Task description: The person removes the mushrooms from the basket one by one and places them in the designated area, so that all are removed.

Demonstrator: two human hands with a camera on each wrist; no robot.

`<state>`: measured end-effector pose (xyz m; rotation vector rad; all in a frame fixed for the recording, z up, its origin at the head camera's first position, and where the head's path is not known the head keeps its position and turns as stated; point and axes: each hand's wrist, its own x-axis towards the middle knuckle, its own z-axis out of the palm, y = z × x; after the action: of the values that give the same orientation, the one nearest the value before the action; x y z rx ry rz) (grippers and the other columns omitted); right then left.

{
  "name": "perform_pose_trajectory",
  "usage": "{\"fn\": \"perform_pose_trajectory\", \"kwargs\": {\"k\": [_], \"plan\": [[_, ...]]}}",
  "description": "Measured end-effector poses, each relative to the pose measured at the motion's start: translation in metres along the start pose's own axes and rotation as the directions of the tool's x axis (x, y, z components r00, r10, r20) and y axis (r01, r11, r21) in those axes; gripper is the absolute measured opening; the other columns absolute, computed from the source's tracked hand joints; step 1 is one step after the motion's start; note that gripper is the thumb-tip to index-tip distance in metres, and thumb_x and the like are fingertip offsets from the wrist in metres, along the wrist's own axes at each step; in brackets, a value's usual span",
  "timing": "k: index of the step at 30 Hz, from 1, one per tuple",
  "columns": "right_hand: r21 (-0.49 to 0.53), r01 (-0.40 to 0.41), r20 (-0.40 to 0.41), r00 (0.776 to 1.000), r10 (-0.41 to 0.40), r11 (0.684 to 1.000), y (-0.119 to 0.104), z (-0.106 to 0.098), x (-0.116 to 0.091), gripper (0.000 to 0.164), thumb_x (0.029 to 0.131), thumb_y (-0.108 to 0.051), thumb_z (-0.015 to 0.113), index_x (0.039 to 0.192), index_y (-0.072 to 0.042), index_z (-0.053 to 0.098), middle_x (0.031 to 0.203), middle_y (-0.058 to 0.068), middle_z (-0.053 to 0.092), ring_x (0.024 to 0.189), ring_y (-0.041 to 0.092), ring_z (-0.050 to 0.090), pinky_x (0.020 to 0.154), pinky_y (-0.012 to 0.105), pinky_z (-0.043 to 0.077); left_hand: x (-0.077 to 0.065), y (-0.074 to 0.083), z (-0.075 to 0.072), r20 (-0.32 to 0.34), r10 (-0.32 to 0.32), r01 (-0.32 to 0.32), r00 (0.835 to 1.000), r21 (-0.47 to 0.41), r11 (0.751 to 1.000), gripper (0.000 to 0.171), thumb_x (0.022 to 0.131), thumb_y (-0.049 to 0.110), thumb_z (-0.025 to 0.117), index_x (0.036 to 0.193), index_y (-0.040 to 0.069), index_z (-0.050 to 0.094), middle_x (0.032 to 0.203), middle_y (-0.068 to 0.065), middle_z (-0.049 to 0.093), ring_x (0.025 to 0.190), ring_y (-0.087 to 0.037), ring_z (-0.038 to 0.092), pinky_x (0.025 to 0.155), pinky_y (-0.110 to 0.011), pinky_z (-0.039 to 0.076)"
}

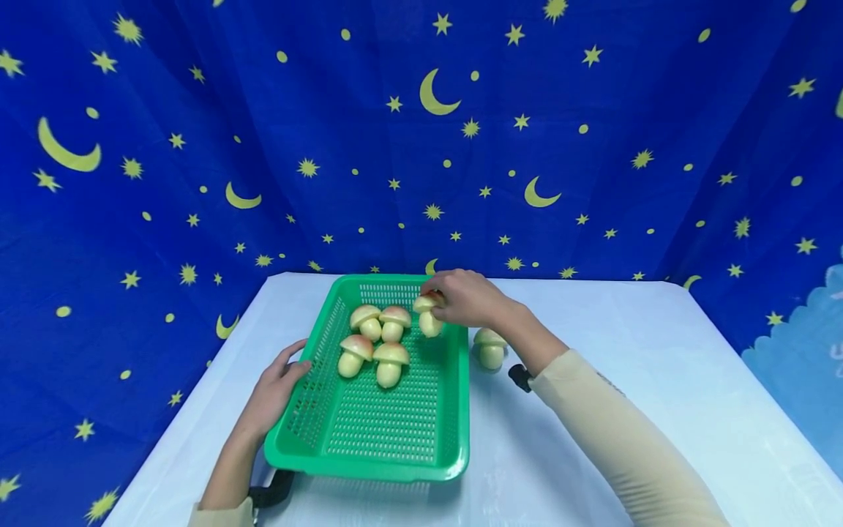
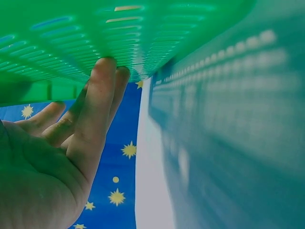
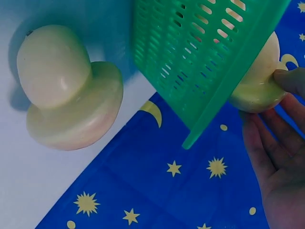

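Observation:
My left hand (image 1: 273, 395) holds the left side of a green slotted basket (image 1: 369, 470), thumb over the rim. In the left wrist view its fingers (image 2: 97, 102) reach along the slotted underside. Inside the basket lie several toy mushrooms (image 1: 388, 364) with yellowish stems and pink-tinged caps. Over the basket's far right corner, my right hand (image 1: 466, 298) pinches another mushroom (image 1: 429, 322) by its cap, as the right wrist view also shows. One more mushroom (image 1: 490, 350) lies on the table just right of the basket, large in the right wrist view.
A white-covered table (image 1: 593, 351) carries everything. Behind it hangs a blue curtain (image 1: 369, 132) with yellow stars and moons. A light blue scalloped shape (image 1: 800, 359) is at the far right. Black wrist straps show on both arms.

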<state>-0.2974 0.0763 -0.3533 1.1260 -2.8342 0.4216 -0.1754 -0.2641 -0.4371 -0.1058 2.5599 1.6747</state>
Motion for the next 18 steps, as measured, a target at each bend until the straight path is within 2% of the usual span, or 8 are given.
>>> {"fn": "perform_pose_trajectory", "kwargs": {"k": [8,18], "plan": [[0.021,0.009,-0.009,1.000,-0.009,1.000,0.001,-0.007,-0.005,0.032,0.088,-0.023,0.067,0.120,-0.019,0.067,0.114,-0.004,0.062,0.079,0.012,0.053,0.066,0.030,0.045,0.000,0.001,0.000,-0.001,-0.004,0.004,1.000,0.024,1.000,0.056,0.102,0.042,0.045,0.151,0.019,0.030,0.126,-0.020,0.057,0.093,-0.026,0.063,0.074,-0.037,0.052],[0.037,0.016,-0.034,0.999,-0.015,0.999,0.007,-0.011,-0.013,0.033,0.089,-0.024,0.066,0.121,-0.019,0.066,0.117,-0.005,0.061,0.087,0.013,0.055,0.071,0.031,0.046,0.001,0.001,0.001,-0.004,-0.002,0.002,1.000,0.024,1.000,0.057,0.101,0.042,0.045,0.151,0.018,0.030,0.124,-0.020,0.058,0.093,-0.026,0.063,0.075,-0.037,0.052]]}}
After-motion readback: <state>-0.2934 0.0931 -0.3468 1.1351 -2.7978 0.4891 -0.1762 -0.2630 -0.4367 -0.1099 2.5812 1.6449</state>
